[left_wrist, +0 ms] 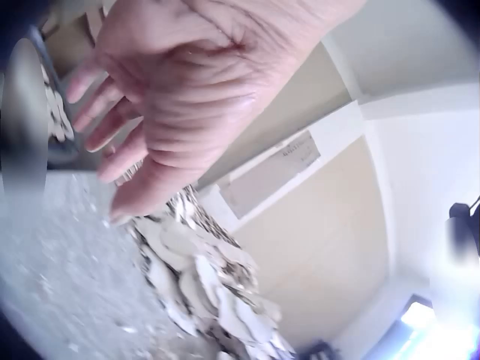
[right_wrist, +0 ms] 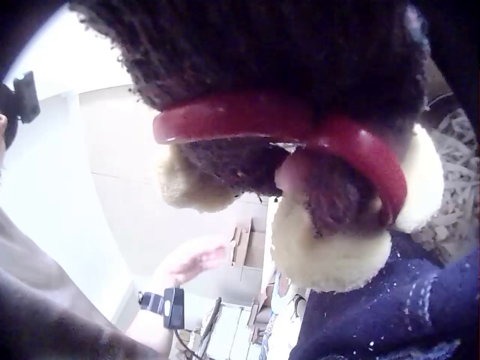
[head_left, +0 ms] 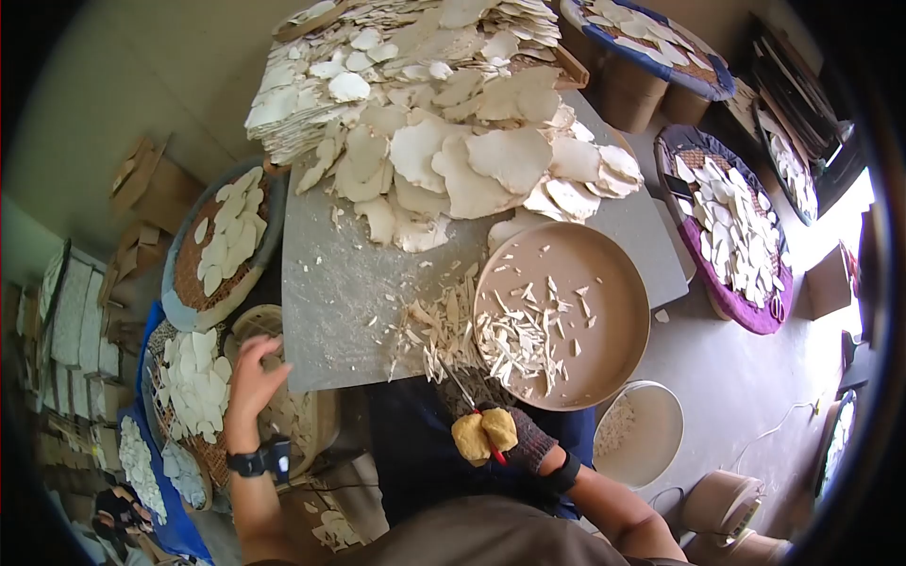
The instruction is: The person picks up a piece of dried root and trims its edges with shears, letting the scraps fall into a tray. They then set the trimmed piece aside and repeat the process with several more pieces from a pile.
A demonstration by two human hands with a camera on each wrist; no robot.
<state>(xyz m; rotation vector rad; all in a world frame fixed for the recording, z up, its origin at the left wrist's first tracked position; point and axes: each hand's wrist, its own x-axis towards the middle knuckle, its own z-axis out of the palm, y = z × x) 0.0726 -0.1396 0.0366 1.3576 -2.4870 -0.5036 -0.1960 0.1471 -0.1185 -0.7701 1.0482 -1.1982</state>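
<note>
My right hand (head_left: pixel 528 441), in a dark knitted glove, grips scissors at the front edge of the grey table. Their red handles (right_wrist: pixel 225 116) are wrapped in yellow foam padding (head_left: pixel 483 434), and the blades (head_left: pixel 457 381) point toward a heap of cut strips (head_left: pixel 436 325). Beside the heap, a round brown tray (head_left: pixel 609 330) holds more pale strips. My bare left hand (head_left: pixel 253 382) is raised left of the table corner, over a light tub (head_left: pixel 326 415). Its fingers are spread loosely and the palm (left_wrist: pixel 195 105) holds nothing. Thin white flat slices (head_left: pixel 472 170) are piled across the table's far side.
Baskets of white slices stand left: one blue-rimmed (head_left: pixel 175 292), another (head_left: pixel 193 377) lower down. A purple-rimmed basket (head_left: pixel 698 245) and a blue-rimmed one (head_left: pixel 722 80) stand right. A white bucket (head_left: pixel 665 424) sits beside my right forearm. Crumbs litter the grey tabletop (head_left: pixel 326 292).
</note>
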